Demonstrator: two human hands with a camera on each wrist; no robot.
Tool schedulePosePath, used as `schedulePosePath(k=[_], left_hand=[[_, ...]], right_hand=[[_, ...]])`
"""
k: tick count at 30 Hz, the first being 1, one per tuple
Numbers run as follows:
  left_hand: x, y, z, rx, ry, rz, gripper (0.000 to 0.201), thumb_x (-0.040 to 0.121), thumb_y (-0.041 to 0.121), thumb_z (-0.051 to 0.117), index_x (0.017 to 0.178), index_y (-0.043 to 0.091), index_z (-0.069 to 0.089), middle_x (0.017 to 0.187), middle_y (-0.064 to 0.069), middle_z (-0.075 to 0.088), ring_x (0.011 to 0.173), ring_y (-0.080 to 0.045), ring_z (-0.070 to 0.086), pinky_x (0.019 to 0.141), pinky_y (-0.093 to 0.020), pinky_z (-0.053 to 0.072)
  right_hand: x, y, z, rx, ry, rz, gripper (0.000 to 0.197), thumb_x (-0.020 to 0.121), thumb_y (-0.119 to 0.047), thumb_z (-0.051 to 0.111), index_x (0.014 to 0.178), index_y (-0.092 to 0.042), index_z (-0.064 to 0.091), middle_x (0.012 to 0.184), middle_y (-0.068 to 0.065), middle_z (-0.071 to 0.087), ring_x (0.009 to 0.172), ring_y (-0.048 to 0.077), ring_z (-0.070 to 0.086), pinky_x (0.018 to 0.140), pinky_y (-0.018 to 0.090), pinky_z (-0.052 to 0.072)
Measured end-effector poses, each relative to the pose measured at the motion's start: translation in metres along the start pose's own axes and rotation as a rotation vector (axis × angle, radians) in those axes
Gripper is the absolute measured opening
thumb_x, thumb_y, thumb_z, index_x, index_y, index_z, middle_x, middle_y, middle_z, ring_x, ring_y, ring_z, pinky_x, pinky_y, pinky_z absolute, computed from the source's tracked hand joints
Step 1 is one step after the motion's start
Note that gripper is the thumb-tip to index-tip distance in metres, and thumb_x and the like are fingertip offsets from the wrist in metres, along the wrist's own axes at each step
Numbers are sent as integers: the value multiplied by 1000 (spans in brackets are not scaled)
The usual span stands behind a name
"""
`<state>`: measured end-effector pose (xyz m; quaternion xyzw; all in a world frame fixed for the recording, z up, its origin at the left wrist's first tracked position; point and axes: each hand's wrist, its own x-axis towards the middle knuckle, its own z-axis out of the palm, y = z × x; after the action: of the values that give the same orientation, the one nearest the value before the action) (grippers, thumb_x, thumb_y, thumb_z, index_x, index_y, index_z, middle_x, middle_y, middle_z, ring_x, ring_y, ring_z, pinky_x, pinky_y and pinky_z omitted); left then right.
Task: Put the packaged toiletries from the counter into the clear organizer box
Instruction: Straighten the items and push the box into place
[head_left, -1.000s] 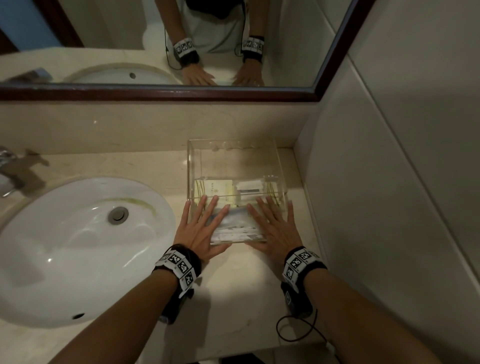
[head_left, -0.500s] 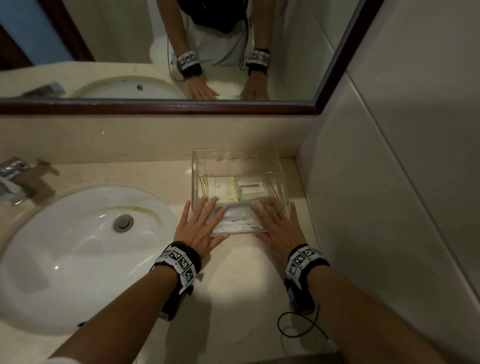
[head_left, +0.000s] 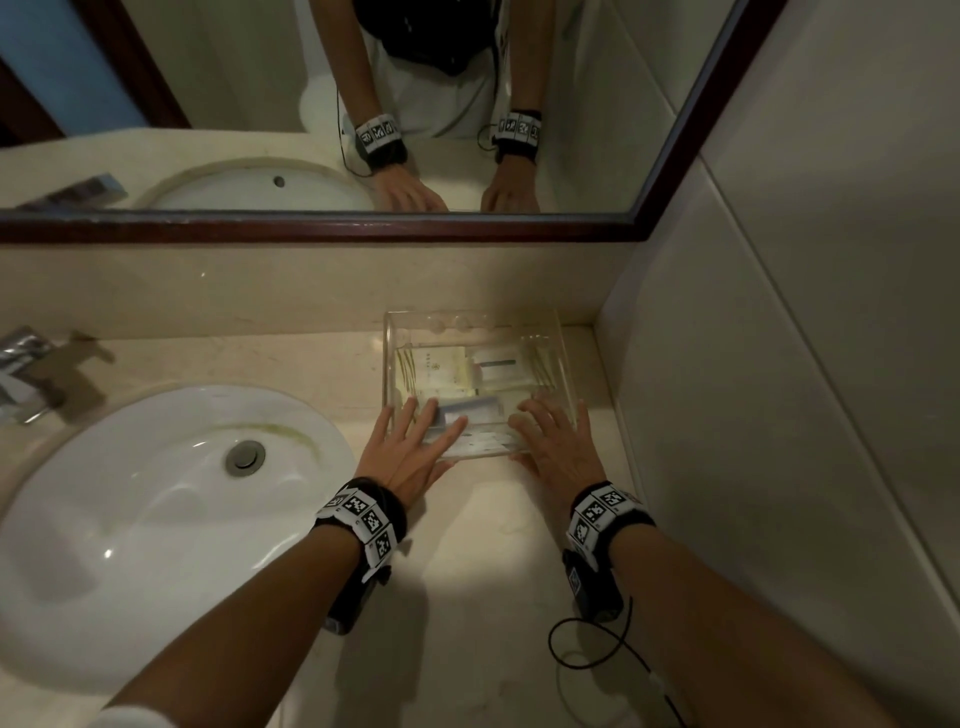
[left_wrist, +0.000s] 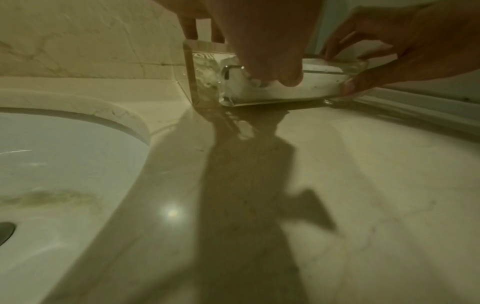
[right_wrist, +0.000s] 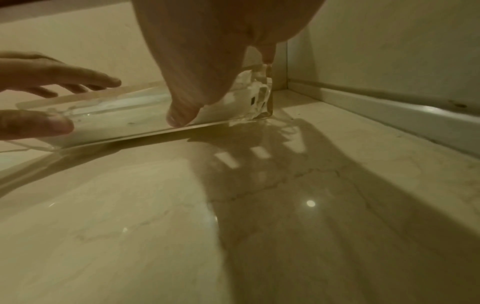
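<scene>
The clear organizer box (head_left: 388, 358) sits on the counter in the back right corner, against the wall. Inside lie packaged toiletries: a cream packet (head_left: 441, 370), a white packet (head_left: 500, 364) and a blue-grey packet (head_left: 475, 406). My left hand (head_left: 415, 436) lies flat over the box's near left rim, fingers straight and spread. Over the near right rim my right hand (head_left: 556, 431) lies the same way. In the left wrist view my thumb (left_wrist: 288, 70) touches the box's front wall (left_wrist: 259, 92). The right wrist view shows the right thumb (right_wrist: 182, 117) against that wall (right_wrist: 116, 121).
A white sink basin (head_left: 156, 519) with a metal drain (head_left: 245, 457) fills the left of the counter (head_left: 493, 597), and a tap (head_left: 21, 364) stands at its far left. A mirror (head_left: 260, 104) hangs above. The tiled wall (head_left: 753, 415) closes the right side.
The head view has pulled back and tilted up, so the box looks smaller. Both hands stay flat on the box's near end.
</scene>
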<state>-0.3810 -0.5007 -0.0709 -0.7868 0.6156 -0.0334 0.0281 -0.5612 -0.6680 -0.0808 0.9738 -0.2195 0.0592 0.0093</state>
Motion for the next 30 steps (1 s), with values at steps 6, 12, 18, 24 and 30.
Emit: schedulePosePath(k=[6, 12, 18, 24, 30], left_hand=[[14, -5, -11, -20, -33, -12, 55, 81, 49, 56, 128, 24, 43, 123, -9, 59, 110, -31, 58, 90, -49, 49], [27, -6, -20, -16, -64, -36, 56, 71, 44, 73, 116, 22, 49, 115, -6, 63, 100, -28, 63, 80, -45, 53], [37, -2, -30, -42, -161, -101, 46, 82, 27, 63, 123, 20, 45, 127, -5, 52, 113, -30, 51, 92, -44, 44], [37, -1, -37, -72, -196, -169, 48, 85, 25, 58, 129, 17, 40, 135, -7, 43, 120, -29, 43, 99, -42, 39], [37, -18, -59, -142, -226, -224, 50, 85, 32, 60, 128, 18, 38, 130, -4, 47, 117, -24, 46, 99, -37, 37]], right_hand=[[16, -2, -8, 55, -24, 99, 64, 63, -37, 85, 114, -27, 47, 117, 1, 58, 114, 20, 39, 91, 67, 44], [30, -1, -15, 92, -93, 158, 56, 68, -40, 81, 113, -30, 48, 114, 0, 57, 108, 24, 51, 84, 56, 48], [41, 0, -18, 72, -115, 182, 49, 68, -41, 80, 106, -26, 53, 107, 1, 57, 95, 25, 53, 76, 49, 49], [45, -3, -24, 76, -184, 209, 46, 74, -42, 75, 109, -26, 48, 110, 1, 51, 98, 24, 51, 81, 48, 47], [57, -5, -48, 168, -434, 217, 56, 77, -52, 68, 117, -22, 42, 128, 5, 46, 118, 28, 45, 98, 54, 42]])
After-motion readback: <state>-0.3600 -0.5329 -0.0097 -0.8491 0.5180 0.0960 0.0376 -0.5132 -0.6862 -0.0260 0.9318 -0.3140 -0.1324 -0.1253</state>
